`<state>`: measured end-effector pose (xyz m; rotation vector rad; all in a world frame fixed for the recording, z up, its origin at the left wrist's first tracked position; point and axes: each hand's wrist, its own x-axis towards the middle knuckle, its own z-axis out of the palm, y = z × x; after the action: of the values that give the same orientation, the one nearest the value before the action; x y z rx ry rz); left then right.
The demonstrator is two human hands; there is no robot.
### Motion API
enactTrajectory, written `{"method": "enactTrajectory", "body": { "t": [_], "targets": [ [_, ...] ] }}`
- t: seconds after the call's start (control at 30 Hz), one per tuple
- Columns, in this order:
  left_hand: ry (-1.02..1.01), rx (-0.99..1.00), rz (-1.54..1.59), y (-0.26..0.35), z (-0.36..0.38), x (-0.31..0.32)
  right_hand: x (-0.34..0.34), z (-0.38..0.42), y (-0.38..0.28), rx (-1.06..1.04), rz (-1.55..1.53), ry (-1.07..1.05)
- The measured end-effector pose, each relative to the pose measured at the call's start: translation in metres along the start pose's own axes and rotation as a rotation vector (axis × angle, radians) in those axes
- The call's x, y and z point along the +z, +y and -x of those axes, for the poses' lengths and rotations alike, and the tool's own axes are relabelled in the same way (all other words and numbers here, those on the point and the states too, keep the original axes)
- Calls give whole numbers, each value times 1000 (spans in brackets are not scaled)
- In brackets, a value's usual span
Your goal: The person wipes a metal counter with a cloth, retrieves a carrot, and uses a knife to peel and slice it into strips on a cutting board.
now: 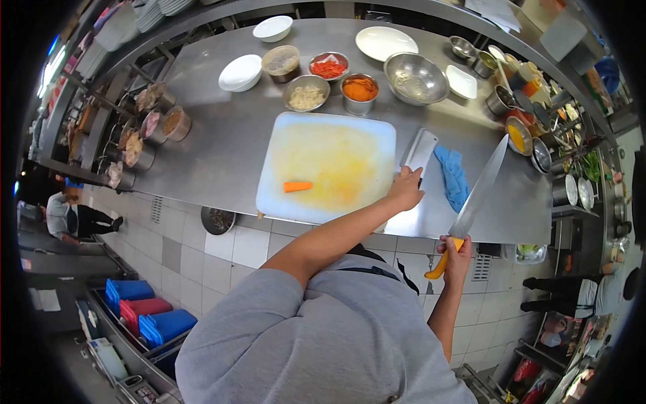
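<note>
My right hand [457, 258] is wrapped round the yellow handle of a long chef's knife [481, 192], its blade pointing up and away past the table's front edge. My left hand [406, 190] reaches across to the right of the cutting board and closes on the dark handle of a cleaver [420, 149], which lies flat on the steel. On the yellow-stained white cutting board [323, 124] sits a short piece of carrot [298, 186]. A crumpled blue cloth [452, 178] lies between the cleaver and the knife blade.
Behind the board stand bowls of chopped garlic-like pieces [307, 94], sliced orange carrot [360, 89] and red pieces [328, 67], with a steel bowl [416, 79]. Containers line both sides. A pan [218, 220] is below the front edge. Two other people stand farther off.
</note>
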<state>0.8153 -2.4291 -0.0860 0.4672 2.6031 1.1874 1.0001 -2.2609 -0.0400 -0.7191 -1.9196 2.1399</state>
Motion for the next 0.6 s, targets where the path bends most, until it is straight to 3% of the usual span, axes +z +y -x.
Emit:
{"method": "enactTrajectory", "body": {
  "t": [0.07, 0.13, 0.2, 0.3, 0.37, 0.47, 0.6],
  "targets": [
    [112, 229, 188, -7, 18, -39, 10, 9, 4, 32, 22, -62],
    [123, 210, 269, -30, 48, -95, 24, 16, 1, 68, 52, -121],
    [272, 122, 189, -69, 88, -151, 42, 22, -4, 243, 137, -211],
    [471, -130, 204, -151, 152, -217, 65, 29, 17, 250, 98, -277],
    [352, -387, 149, -176, 184, -251, 82, 44, 13, 227, 108, -312],
    [251, -469, 386, -191, 188, -247, 107, 61, 22, 352, 152, -349],
    [9, -424, 294, -167, 151, -226, 137, 88, 58, 389, 143, -290]
  ]
}}
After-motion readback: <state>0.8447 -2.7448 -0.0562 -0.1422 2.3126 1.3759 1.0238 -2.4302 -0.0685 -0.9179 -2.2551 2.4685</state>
